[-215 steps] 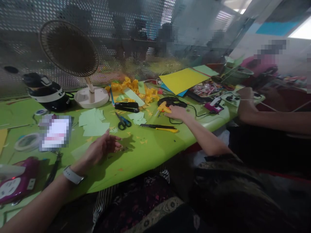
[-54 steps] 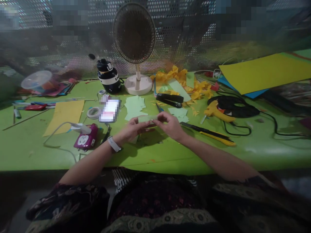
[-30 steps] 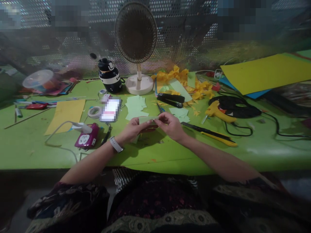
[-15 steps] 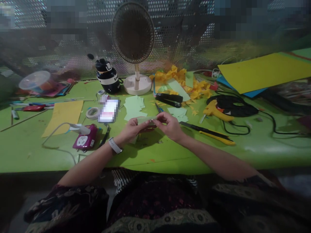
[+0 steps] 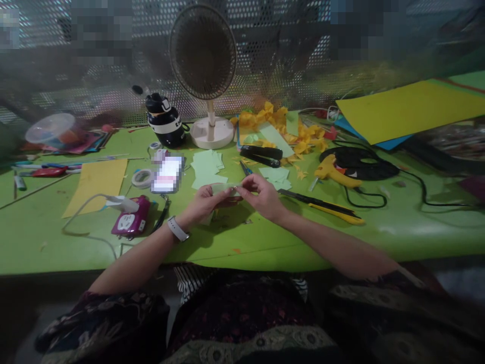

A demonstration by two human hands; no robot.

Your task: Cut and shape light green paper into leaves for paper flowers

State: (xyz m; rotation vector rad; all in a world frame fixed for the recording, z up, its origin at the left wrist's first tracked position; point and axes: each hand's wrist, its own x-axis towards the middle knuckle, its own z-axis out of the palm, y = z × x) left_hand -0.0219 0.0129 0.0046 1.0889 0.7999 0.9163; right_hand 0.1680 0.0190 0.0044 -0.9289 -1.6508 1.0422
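Above the green table, my left hand (image 5: pixel 200 205) is closed on a small piece of pale green paper (image 5: pixel 217 189). My right hand (image 5: pixel 265 199) pinches the paper's right end, its thumb and fingertips meeting those of my left. What lies exactly between the fingertips is too small to make out. Just beyond my hands are a stack of light green paper slips (image 5: pixel 207 169), more slips (image 5: pixel 276 177), a black stapler (image 5: pixel 261 156) and blue-handled scissors (image 5: pixel 246 169), partly hidden by my right hand. To the right of that hand lies a black and yellow cutter (image 5: pixel 322 207).
A yellow glue gun (image 5: pixel 337 173) with a cord rests at right, near yellow card sheets (image 5: pixel 413 111). Crumpled orange paper pieces (image 5: pixel 265 116) pile up behind. A fan (image 5: pixel 212 134), bottle (image 5: pixel 165 126), phone (image 5: pixel 166 174), tape roll (image 5: pixel 142 178) and purple power socket (image 5: pixel 132 218) stand left.
The view has shifted slightly, so everything on the table appears a little further left. My hands keep nearly the same hold on the paper.
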